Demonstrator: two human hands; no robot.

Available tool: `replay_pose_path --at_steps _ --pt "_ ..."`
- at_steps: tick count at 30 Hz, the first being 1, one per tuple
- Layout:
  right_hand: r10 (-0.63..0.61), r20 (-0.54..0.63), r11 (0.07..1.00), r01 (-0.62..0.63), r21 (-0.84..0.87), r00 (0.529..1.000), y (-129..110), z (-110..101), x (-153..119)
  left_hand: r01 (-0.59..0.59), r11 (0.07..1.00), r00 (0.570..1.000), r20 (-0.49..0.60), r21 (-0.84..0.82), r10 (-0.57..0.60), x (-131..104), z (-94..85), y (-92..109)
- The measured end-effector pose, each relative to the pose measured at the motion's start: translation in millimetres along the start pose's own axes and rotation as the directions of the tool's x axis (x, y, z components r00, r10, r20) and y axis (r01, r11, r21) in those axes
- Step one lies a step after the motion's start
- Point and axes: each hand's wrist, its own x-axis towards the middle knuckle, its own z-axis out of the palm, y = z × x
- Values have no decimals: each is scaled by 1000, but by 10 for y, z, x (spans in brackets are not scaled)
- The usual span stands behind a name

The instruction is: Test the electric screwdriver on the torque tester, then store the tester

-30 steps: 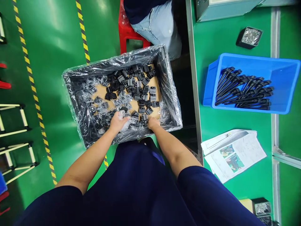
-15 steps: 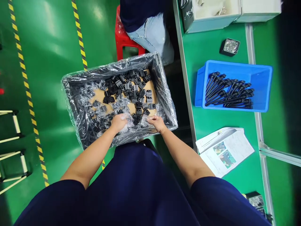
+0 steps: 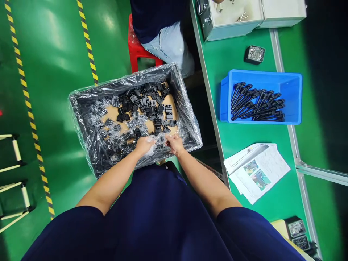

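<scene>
In front of me is a dark crate [image 3: 187, 105] lined with clear plastic film. Many small black plastic parts [image 3: 152, 105] lie on the brown cardboard [image 3: 126, 127] at its bottom, some loose and some in clear plastic bags [image 3: 99, 107]. At the crate's near side my left hand [image 3: 144, 145] is closed on a crumpled clear plastic bag [image 3: 152, 146]. Close to its right, my right hand [image 3: 174, 143] pinches the other side of that clear plastic, fingertips together. Whether a black part sits inside the plastic between the hands, I cannot tell.
On the green table at right stand a blue bin [image 3: 292, 98] of black ribbed rods [image 3: 255, 103], a small box of metal pieces [image 3: 255, 54] and paper sheets [image 3: 257, 172]. A seated person [image 3: 163, 40] on a red stool [image 3: 133, 43] is beyond the crate.
Both hands have come closer together over the near side of the crate, the left moving right and the right slightly left. The whole view has shifted a little.
</scene>
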Motion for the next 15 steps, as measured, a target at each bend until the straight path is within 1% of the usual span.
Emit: replay_pose_path --at_steps 2,3,5,6,7,8,10,12,14,15 --pt "16 -18 999 -17 -34 1000 45 4 41 -5 998 1000 -5 -57 4 -37 -66 19" --pt "5 -39 997 -8 -78 999 66 11 63 -14 999 1000 -25 -37 13 -58 -110 29" --pt "-56 -78 963 33 -269 995 101 47 104 -40 995 994 -95 86 49 -104 -221 33" --pt "-95 -69 915 60 -400 993 116 80 120 -45 987 989 -130 152 65 -129 -286 24" --pt "-132 -31 843 95 -530 991 129 128 132 -37 980 985 -159 198 70 -155 -353 8" --pt "-155 33 754 140 -642 987 142 188 141 -11 976 980 -190 216 53 -184 -421 -16" --pt "-145 192 572 241 -784 971 168 343 151 68 980 962 -273 189 -14 -247 -544 -76" --pt "-118 308 399 329 -856 944 199 519 162 125 982 928 -368 145 -63 -308 -639 -139" --pt "-113 350 242 367 -898 930 234 678 190 162 980 905 -413 111 -103 -358 -699 -198" --pt "-120 342 190 359 -914 932 252 740 212 182 977 904 -409 109 -122 -375 -717 -228"
